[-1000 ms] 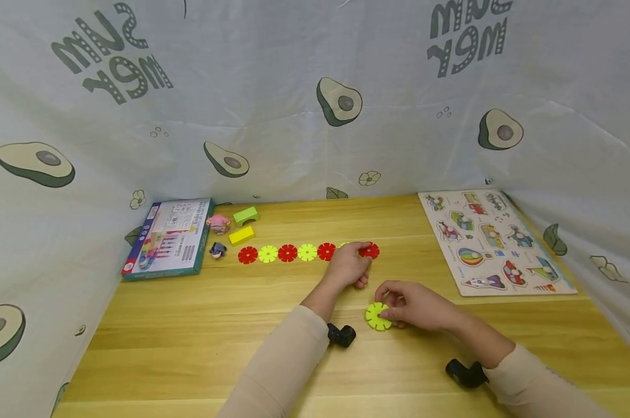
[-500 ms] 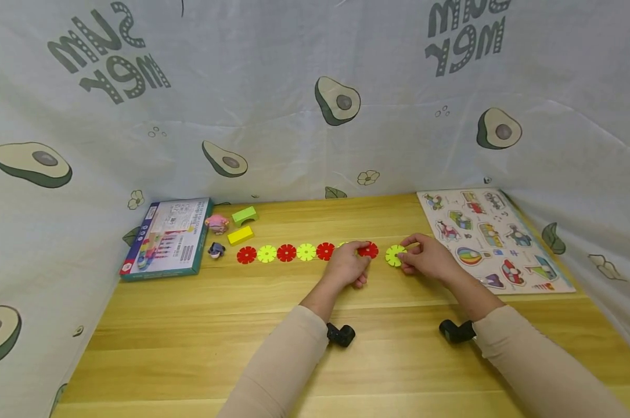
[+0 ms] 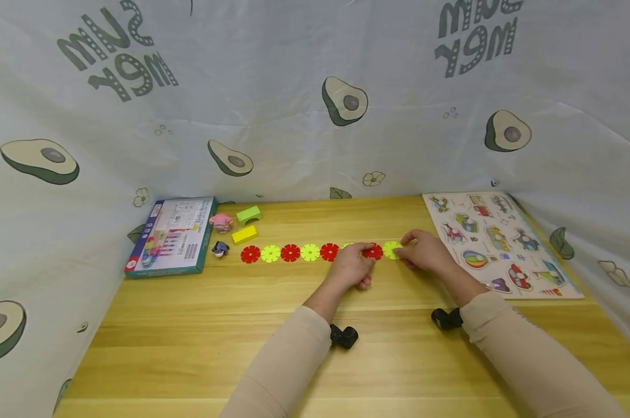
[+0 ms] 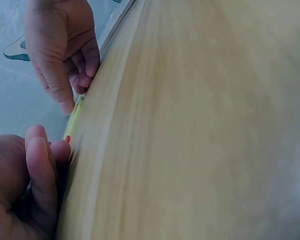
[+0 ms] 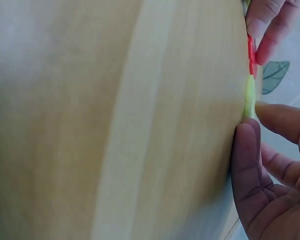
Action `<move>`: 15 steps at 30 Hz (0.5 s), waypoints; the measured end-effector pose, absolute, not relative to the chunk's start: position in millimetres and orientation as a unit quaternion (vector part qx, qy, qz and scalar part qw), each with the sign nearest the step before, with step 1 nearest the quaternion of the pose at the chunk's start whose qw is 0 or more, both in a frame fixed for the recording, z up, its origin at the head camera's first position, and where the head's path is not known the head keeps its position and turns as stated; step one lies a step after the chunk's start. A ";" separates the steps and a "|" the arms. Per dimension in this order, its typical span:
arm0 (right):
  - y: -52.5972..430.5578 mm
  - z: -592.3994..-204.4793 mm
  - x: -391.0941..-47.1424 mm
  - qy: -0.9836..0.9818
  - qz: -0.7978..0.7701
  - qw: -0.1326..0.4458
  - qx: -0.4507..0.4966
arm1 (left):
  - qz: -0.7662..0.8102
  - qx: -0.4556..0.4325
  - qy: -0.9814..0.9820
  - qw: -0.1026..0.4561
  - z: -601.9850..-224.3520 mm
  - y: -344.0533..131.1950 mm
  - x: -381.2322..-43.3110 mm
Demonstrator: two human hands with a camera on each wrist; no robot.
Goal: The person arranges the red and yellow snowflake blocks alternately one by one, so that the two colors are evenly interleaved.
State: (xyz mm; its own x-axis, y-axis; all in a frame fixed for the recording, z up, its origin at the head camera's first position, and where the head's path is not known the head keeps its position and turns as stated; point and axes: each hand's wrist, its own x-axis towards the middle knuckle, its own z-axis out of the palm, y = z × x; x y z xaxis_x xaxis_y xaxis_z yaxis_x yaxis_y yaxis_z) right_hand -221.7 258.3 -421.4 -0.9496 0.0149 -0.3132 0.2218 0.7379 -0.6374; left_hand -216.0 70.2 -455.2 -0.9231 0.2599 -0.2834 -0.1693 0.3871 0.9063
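Note:
A row of flat, notched interlocking discs lies on the table, red (image 3: 290,253) and yellow-green (image 3: 310,252) by turns. At the row's right part, my left hand (image 3: 350,267) holds a red disc (image 3: 375,251) by thumb and index finger, covering most of another yellow-green disc. Against that red disc's right side sits the end yellow-green disc (image 3: 391,250), pinched by my right hand (image 3: 425,252). In the right wrist view, the thumb and a finger of my right hand (image 5: 277,165) grip the yellow-green disc (image 5: 249,95), its edge meeting the red disc (image 5: 251,57).
A boxed set (image 3: 171,237) lies at the back left, beside a pink figure (image 3: 221,223), a small dark figure (image 3: 220,249), a green arch block (image 3: 249,215) and a yellow block (image 3: 244,234). A picture puzzle board (image 3: 497,244) lies at the right.
My right hand has carried the yellow-green disc from the near side up to the row's right end, then left against the red disc. My left hand stays on the red disc.

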 end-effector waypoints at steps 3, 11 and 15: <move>257.0 -422.8 -221.6 0.930 -0.338 0.135 0.046 | 0.551 0.024 0.812 0.191 -455.4 69.4 -217.2; 256.2 -422.7 -220.1 0.934 -0.331 0.134 0.028 | 0.540 0.043 0.819 0.190 -461.0 67.5 -218.6; 258.3 -417.9 -217.5 0.936 -0.329 0.127 0.027 | 0.548 0.072 0.813 0.183 -462.8 59.4 -214.9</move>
State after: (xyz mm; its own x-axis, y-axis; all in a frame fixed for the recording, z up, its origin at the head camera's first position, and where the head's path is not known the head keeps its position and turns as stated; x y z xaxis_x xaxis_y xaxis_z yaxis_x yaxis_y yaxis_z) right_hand -217.5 258.3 -417.9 -0.9665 -0.0321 -0.2546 0.1342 0.7825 -0.6080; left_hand -214.9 59.4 -462.8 -0.9227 0.3182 -0.2176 -0.0827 0.3878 0.9180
